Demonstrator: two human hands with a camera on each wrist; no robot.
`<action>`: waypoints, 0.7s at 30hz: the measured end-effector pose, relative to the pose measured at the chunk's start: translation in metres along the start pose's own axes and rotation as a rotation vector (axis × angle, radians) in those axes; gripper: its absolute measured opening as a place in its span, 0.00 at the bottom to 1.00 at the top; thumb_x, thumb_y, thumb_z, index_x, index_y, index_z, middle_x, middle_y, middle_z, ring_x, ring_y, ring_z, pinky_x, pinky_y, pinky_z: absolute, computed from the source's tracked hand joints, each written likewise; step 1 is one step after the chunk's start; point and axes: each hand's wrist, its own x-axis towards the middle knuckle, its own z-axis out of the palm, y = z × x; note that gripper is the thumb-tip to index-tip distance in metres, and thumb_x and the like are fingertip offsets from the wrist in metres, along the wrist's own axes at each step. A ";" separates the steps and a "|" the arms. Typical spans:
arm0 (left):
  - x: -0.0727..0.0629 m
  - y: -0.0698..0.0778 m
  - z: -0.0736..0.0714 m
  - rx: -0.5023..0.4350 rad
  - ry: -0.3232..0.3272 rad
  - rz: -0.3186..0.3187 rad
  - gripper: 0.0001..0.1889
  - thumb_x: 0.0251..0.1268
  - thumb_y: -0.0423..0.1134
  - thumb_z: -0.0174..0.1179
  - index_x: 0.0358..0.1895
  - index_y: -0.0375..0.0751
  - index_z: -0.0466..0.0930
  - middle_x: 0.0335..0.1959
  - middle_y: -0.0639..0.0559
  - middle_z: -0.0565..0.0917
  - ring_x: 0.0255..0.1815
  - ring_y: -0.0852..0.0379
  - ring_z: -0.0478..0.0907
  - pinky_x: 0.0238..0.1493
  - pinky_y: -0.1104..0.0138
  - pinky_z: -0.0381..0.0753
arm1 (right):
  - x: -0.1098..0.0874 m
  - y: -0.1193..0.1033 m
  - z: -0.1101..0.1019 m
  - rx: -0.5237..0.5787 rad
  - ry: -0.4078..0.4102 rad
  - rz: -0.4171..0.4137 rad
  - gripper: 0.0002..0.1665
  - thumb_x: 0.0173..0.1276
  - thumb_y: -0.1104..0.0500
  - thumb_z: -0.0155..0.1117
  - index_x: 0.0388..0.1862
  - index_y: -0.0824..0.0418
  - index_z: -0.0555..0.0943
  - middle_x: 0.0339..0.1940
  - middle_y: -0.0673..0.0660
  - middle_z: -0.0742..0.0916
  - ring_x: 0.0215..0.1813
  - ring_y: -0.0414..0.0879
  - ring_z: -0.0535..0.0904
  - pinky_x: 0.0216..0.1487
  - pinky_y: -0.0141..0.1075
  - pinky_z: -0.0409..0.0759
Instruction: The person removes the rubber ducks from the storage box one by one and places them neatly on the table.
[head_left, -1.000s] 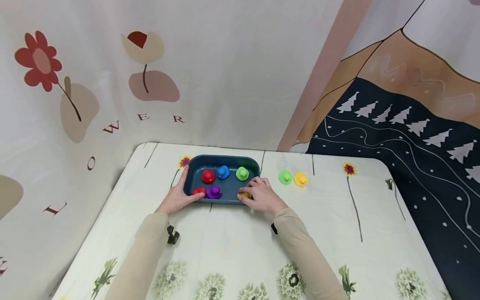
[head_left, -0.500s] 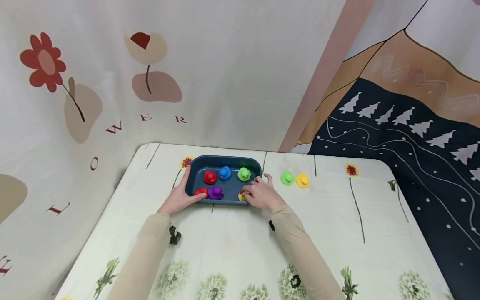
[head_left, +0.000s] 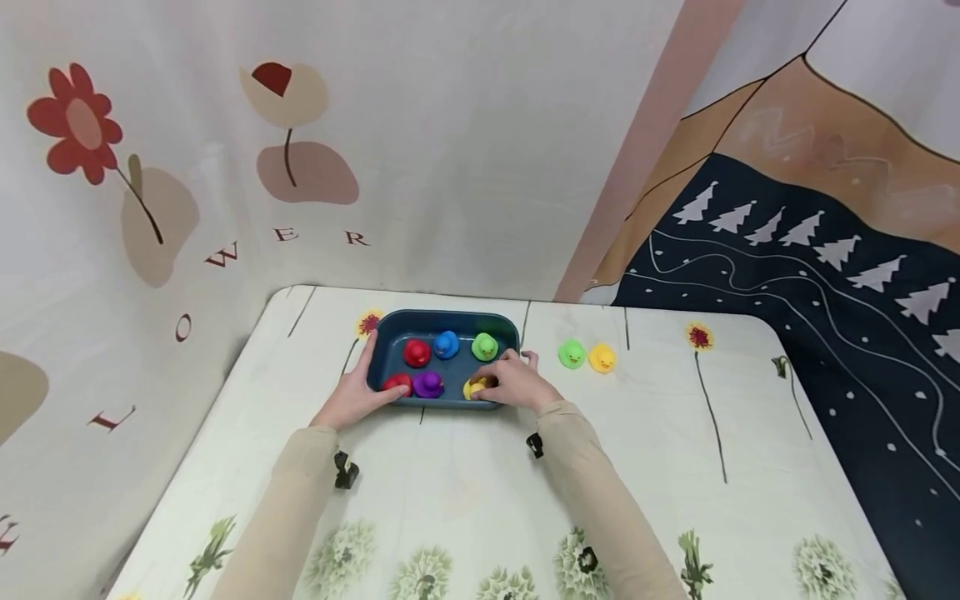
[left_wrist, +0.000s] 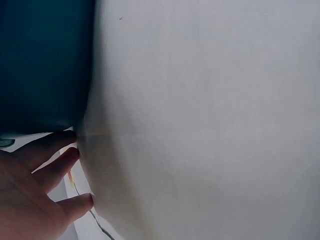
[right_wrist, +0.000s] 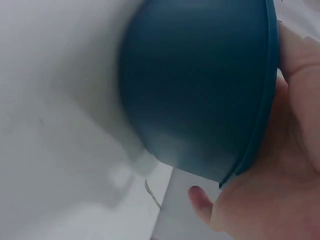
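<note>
A dark blue tray (head_left: 454, 398) stands on the table with several rubber ducks in it. My left hand (head_left: 356, 395) holds the tray's left end, thumb over the front rim by a red duck (head_left: 397, 382) and fingers spread along the outer wall. My right hand (head_left: 517, 383) reaches over the right end and pinches a yellow duck (head_left: 469, 388), partly hidden by the fingers. Also inside are a second red duck (head_left: 416, 352), a blue duck (head_left: 446, 344), a green duck (head_left: 484, 347) and a purple duck (head_left: 428, 384). Both wrist views show mostly the tray's outer wall (right_wrist: 195, 85).
Right of the tray, another green duck (head_left: 572, 354) and another yellow duck (head_left: 602, 358) sit side by side on the flower-patterned tablecloth (head_left: 465, 483). A pale printed curtain (head_left: 465, 150) hangs behind the table, with a dark printed one (head_left: 825, 333) on the right.
The yellow duck in my right hand has shifted slightly left within the tray and shows more between the fingers. My left hand and the other ducks stay put.
</note>
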 end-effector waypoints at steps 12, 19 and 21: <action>0.001 -0.004 0.000 -0.008 0.002 -0.002 0.60 0.55 0.61 0.67 0.77 0.60 0.26 0.74 0.30 0.52 0.67 0.27 0.59 0.59 0.36 0.65 | 0.003 0.002 0.013 0.091 0.167 0.004 0.12 0.60 0.54 0.74 0.42 0.53 0.87 0.39 0.47 0.86 0.52 0.49 0.68 0.58 0.58 0.55; 0.002 -0.003 0.000 0.003 0.000 0.005 0.60 0.55 0.61 0.66 0.78 0.58 0.26 0.74 0.30 0.52 0.66 0.27 0.60 0.58 0.36 0.65 | 0.001 0.005 0.015 0.160 0.250 -0.020 0.12 0.60 0.56 0.72 0.43 0.56 0.84 0.40 0.50 0.83 0.49 0.48 0.69 0.60 0.56 0.54; 0.002 -0.002 0.000 0.006 0.000 0.006 0.60 0.56 0.60 0.67 0.78 0.58 0.26 0.74 0.29 0.52 0.66 0.27 0.61 0.58 0.36 0.65 | 0.000 0.006 0.014 0.190 0.275 -0.029 0.13 0.61 0.56 0.71 0.43 0.57 0.84 0.40 0.50 0.82 0.48 0.47 0.70 0.60 0.56 0.54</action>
